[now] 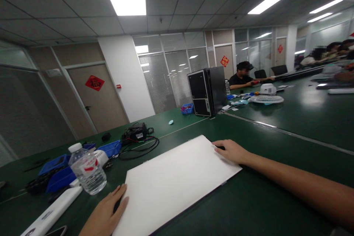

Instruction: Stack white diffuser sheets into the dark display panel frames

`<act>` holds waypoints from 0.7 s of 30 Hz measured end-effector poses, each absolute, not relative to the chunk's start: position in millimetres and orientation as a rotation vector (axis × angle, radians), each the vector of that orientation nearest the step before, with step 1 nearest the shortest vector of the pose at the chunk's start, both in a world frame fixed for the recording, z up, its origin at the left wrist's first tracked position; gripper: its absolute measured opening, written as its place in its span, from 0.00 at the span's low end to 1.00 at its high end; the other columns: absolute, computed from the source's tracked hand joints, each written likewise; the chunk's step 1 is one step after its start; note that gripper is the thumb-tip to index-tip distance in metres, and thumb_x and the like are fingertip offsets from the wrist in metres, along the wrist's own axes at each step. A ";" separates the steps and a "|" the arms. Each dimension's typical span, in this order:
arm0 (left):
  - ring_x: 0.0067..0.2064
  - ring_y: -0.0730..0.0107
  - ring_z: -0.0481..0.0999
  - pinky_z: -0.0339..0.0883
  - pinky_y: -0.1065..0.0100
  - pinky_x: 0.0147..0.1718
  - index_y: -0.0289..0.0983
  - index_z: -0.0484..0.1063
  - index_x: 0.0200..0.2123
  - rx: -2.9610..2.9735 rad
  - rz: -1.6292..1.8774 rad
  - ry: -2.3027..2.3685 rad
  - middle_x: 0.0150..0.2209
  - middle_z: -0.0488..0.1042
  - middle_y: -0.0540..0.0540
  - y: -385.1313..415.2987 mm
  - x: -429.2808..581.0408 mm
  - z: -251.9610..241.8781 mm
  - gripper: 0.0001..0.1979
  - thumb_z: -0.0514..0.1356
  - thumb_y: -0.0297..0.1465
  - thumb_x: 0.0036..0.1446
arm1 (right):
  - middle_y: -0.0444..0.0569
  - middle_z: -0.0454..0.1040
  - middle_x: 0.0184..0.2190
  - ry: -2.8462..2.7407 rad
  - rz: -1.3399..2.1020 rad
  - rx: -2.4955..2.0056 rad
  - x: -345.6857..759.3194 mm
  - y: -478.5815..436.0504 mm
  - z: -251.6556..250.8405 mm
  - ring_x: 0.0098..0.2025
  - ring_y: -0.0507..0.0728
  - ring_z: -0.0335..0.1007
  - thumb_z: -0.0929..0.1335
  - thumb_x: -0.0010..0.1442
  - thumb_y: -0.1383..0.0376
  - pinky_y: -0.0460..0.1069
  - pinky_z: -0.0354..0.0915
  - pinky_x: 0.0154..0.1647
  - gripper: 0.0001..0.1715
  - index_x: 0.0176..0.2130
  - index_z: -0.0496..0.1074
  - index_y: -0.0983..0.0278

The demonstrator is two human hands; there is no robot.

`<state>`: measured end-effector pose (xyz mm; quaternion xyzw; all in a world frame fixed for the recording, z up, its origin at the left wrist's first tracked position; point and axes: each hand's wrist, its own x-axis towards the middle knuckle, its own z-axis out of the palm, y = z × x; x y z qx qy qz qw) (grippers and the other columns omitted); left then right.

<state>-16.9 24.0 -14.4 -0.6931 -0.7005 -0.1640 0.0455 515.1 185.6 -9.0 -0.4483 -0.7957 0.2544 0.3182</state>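
A large flat white panel (177, 180) lies on the dark green table (276, 143) in front of me. My left hand (106, 212) rests at the panel's near left corner, fingers curled against its edge. My right hand (231, 150) lies on the far right corner, fingers bent over that edge. Both hands touch the panel; it lies flat on the table.
A clear water bottle (86, 169) stands left of the panel, beside blue trays (59, 171) and a white bar (52, 210). Black cables and a power unit (136, 134) lie behind. A black computer tower (207, 90) stands further back. Other people sit at the far right.
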 end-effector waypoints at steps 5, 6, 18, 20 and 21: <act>0.61 0.53 0.71 0.60 0.53 0.63 0.36 0.74 0.58 -2.106 -0.504 -2.128 0.60 0.72 0.44 25.9 -16.9 -18.3 0.29 0.55 0.45 0.59 | 0.53 0.77 0.53 -1.891 0.988 -1.029 523.1 194.5 -5.3 0.56 0.62 0.73 0.63 0.54 0.70 0.62 0.69 0.56 0.32 0.58 0.70 0.61; 0.62 0.53 0.71 0.60 0.52 0.63 0.36 0.74 0.57 -2.108 -0.511 -2.127 0.60 0.72 0.44 26.3 -17.1 -18.9 0.29 0.56 0.45 0.59 | 0.53 0.76 0.54 -1.854 1.035 -0.996 525.9 195.3 -4.3 0.56 0.62 0.72 0.63 0.52 0.71 0.62 0.70 0.55 0.35 0.59 0.69 0.61; 0.62 0.55 0.70 0.59 0.51 0.62 0.38 0.70 0.61 -2.146 -0.835 -2.235 0.61 0.71 0.47 28.1 -28.2 -10.9 0.28 0.47 0.44 0.64 | 0.57 0.60 0.67 -1.587 1.119 -0.766 520.9 180.7 7.4 0.60 0.70 0.67 0.79 0.44 0.58 0.63 0.64 0.59 0.20 0.36 0.76 0.62; 0.62 0.55 0.71 0.59 0.52 0.62 0.40 0.72 0.59 -2.194 -0.827 -2.187 0.62 0.71 0.48 31.1 -34.8 -12.8 0.27 0.51 0.42 0.61 | 0.58 0.61 0.66 -1.594 1.099 -0.790 520.6 180.1 7.4 0.59 0.69 0.69 0.77 0.47 0.57 0.63 0.64 0.58 0.18 0.36 0.75 0.62; 0.61 0.55 0.71 0.60 0.53 0.62 0.40 0.72 0.59 -2.210 -0.809 -2.160 0.62 0.71 0.48 32.9 -38.1 -14.9 0.27 0.53 0.41 0.60 | 0.58 0.62 0.66 -1.597 1.087 -0.800 520.7 180.4 7.1 0.58 0.69 0.69 0.76 0.48 0.56 0.63 0.64 0.58 0.18 0.37 0.75 0.62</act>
